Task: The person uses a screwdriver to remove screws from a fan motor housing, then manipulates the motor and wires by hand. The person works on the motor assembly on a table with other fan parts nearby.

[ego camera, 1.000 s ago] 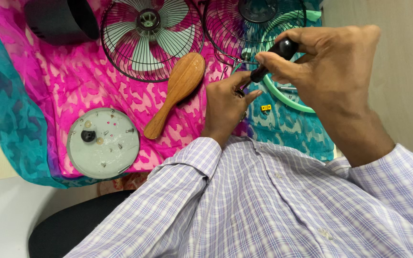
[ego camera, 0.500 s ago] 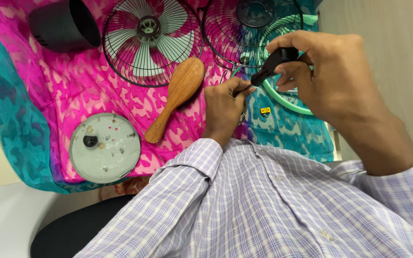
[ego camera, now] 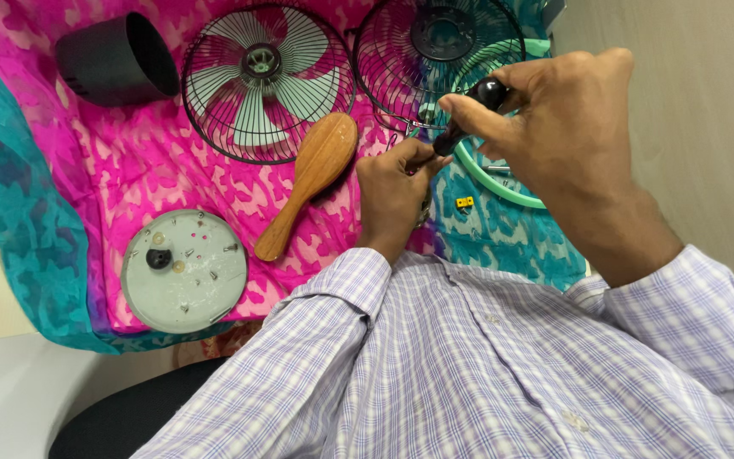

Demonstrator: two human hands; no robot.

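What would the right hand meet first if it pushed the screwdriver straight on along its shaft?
Most likely the fingers of the left hand: the screwdriver in the right hand points down-left at them. Depth is unclear.

Screwdriver tip: hidden behind the left hand (ego camera: 397, 191).
Held part: too covered to identify.
Rear fan grille (ego camera: 439, 59): top cut by edge.
Dish (ego camera: 184, 270) bits: perhaps screws, too small.
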